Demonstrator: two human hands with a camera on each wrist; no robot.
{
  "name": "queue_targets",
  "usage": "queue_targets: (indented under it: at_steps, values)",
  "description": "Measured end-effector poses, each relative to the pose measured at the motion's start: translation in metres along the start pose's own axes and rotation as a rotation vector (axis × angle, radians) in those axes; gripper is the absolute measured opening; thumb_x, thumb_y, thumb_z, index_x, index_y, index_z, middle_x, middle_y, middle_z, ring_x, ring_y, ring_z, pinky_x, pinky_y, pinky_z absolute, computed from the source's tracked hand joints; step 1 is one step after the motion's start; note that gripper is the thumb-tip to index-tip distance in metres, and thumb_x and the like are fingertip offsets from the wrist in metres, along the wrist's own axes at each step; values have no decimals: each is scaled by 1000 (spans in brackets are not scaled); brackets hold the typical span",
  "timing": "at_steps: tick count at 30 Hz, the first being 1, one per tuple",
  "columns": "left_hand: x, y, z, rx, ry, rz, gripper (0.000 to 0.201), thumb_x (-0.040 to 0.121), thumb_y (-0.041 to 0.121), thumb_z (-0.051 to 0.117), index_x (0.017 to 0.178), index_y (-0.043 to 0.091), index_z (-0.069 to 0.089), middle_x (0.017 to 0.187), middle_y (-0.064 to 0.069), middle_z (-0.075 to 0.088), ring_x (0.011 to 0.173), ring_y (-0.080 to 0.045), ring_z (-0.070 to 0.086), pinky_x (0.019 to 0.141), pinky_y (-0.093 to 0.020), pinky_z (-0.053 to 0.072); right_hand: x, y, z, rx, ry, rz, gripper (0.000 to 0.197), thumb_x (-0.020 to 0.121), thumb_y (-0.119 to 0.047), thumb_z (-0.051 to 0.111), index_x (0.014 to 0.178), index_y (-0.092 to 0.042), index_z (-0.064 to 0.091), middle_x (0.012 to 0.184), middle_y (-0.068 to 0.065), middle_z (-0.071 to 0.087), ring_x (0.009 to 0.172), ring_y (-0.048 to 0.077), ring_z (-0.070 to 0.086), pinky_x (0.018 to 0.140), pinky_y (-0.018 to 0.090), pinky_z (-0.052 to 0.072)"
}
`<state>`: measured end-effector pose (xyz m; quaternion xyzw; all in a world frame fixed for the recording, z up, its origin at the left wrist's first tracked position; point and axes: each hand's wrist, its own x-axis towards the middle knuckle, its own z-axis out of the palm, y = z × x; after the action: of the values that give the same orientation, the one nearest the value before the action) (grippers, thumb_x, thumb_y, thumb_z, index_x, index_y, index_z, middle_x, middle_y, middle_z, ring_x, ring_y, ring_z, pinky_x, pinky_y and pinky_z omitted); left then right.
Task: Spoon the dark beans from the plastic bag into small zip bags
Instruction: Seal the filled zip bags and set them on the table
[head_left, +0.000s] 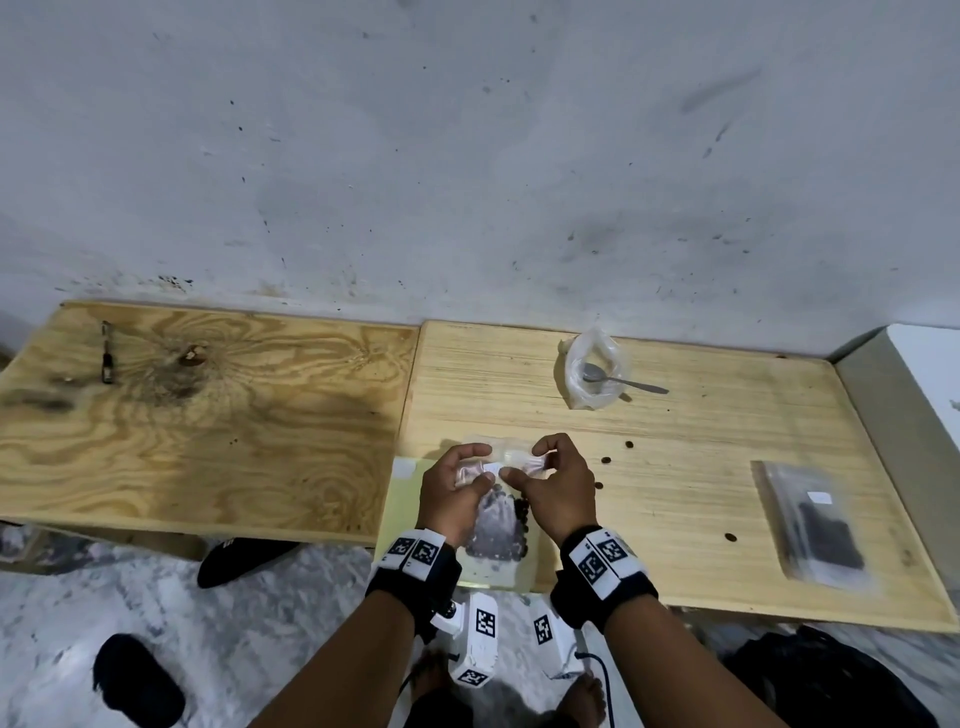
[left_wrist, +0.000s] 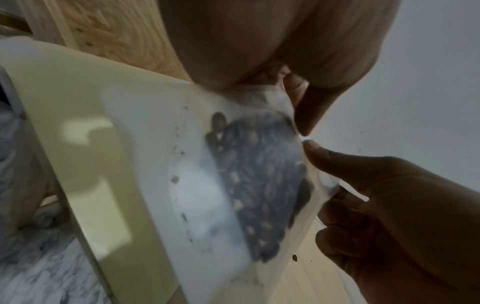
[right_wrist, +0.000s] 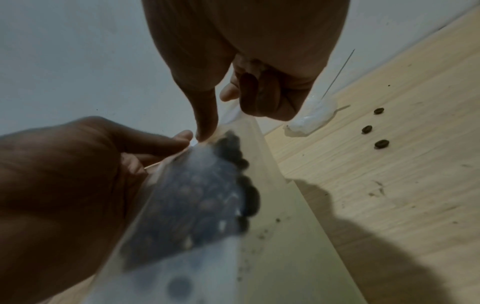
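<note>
Pale wooden tabletop lies below me; my left hand and right hand both pinch the top edge of a small clear zip bag of dark beans, held just above its near edge.

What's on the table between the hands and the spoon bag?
Just bare wood. In the head view nothing lies between the hands and the plastic bag with the spoon; loose beans lie off right.

No readable text; only square black-and-white marker codes on the wristbands
</note>
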<state>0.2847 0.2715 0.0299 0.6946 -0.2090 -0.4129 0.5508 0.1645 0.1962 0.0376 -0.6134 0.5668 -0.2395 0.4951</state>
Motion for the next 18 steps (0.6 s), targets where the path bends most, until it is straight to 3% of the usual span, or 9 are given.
queue_targets:
  at_steps: [2, 5, 7, 10, 11, 14, 16, 18]
  values:
    - [-1, 3, 2, -37, -12, -29, 33, 81, -5, 67, 106, 17, 70, 104, 15, 60, 79, 10, 60, 72, -11, 47, -1, -2, -1, 12, 22, -16, 39, 69, -23, 88, 83, -28, 52, 85, -8, 59, 78, 12, 58, 74, 36, 50]
    - [0, 8, 5, -103, -39, -61, 37, 79, -3, 66, 104, 23, 71, 110, -2, 65, 75, -15, 60, 72, -27, 50, -3, 0, -12, 49, 56, -45, 28, 73, -25, 84, 84, -26, 58, 92, -11, 63, 84, 12, 59, 78, 30, 48]
    - [1, 13, 12, -118, -56, -65, 36, 80, -5, 65, 106, 20, 70, 110, -3, 65, 79, -14, 60, 69, -21, 48, -4, 4, -29, 67, 77, -19, 19, 76, -19, 80, 81, -24, 63, 95, -9, 67, 83, 14, 61, 78, 32, 48]
    - [1, 21, 33, -126, -111, -94, 37, 81, -7, 62, 111, 14, 68, 99, 1, 63, 69, 5, 62, 59, -7, 46, -7, 17, -62, 76, 10, 59, 17, 75, -6, 78, 74, -18, 67, 85, -3, 69, 84, 15, 64, 80, 30, 50]
    - [0, 24, 46, -139, -142, -109, 38, 80, -7, 63, 111, 14, 68, 101, -1, 64, 72, 3, 63, 61, -8, 48, -9, 23, -76, 70, -15, 75, 17, 74, -4, 78, 73, -17, 68, 79, -1, 67, 80, 15, 64, 80, 31, 52]
    - [-1, 31, 86, -191, -222, -156, 42, 69, -1, 70, 105, 20, 70, 112, -9, 64, 96, -21, 63, 79, -25, 49, -11, 37, -115, 16, -8, 94, 14, 74, -6, 79, 77, -17, 71, 69, -5, 58, 67, 12, 57, 72, 27, 49]
    - [-3, 31, 124, -164, -282, -167, 41, 72, -3, 70, 106, 21, 68, 111, -5, 64, 99, -23, 62, 83, -30, 49, -5, 50, -149, 28, 65, 114, 14, 75, -2, 78, 80, -13, 71, 71, -2, 57, 66, 12, 56, 66, 22, 46]
    - [-6, 27, 165, -97, -327, -180, 36, 78, -2, 69, 105, 22, 69, 114, -2, 63, 106, -22, 60, 87, -35, 51, 5, 66, -186, 61, 143, 156, 15, 75, 0, 77, 81, -13, 71, 78, 2, 59, 71, 16, 59, 69, 26, 50]
